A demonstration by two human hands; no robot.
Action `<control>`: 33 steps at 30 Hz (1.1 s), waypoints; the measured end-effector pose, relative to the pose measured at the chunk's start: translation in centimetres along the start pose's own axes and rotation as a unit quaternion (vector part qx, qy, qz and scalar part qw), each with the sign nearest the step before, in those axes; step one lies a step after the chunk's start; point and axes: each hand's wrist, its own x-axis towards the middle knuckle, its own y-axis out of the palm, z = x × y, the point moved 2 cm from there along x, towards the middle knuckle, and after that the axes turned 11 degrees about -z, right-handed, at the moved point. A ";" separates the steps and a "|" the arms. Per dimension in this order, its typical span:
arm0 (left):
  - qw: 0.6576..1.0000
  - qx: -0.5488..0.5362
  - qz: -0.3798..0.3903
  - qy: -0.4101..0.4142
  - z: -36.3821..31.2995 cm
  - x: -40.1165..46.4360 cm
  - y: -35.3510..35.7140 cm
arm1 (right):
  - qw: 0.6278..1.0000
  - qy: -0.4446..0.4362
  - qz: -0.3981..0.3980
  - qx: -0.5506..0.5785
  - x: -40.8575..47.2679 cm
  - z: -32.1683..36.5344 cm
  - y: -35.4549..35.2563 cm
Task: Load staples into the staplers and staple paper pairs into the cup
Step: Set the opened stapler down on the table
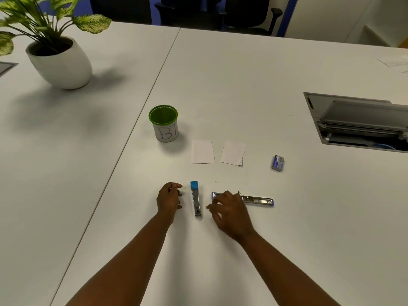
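Head view: blue-capped stapler (195, 198) lies closed between two hands; left hand (169, 198) loosely curled, right hand (229, 209) spread above an opened stapler (257, 199), both empty.

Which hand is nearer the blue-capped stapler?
Left, narrowly. The left hand sits just left of the blue-capped stapler, fingers curled, not touching. The right hand is to its right, over the opened purple stapler, fingers spread toward it.
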 end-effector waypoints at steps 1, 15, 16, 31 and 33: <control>1.000 -0.004 0.001 -0.008 0.0 0.1 0.0 | 1.000 -0.013 0.025 0.001 -0.1 0.4 0.4; 0.998 -0.033 0.012 -0.050 -0.2 0.2 -0.3 | 0.981 0.011 0.177 -0.082 0.5 2.0 2.1; 0.998 -0.033 0.012 -0.052 -0.3 0.2 -0.3 | 0.978 -0.004 0.180 -0.107 0.5 2.2 2.1; 0.975 -0.144 0.149 -0.076 -2.8 -1.0 -0.3 | 0.986 0.152 0.060 0.027 1.8 1.0 1.0; 0.964 -0.134 0.210 -0.096 -3.3 -1.5 0.2 | 0.974 0.204 0.020 0.095 2.7 0.6 0.5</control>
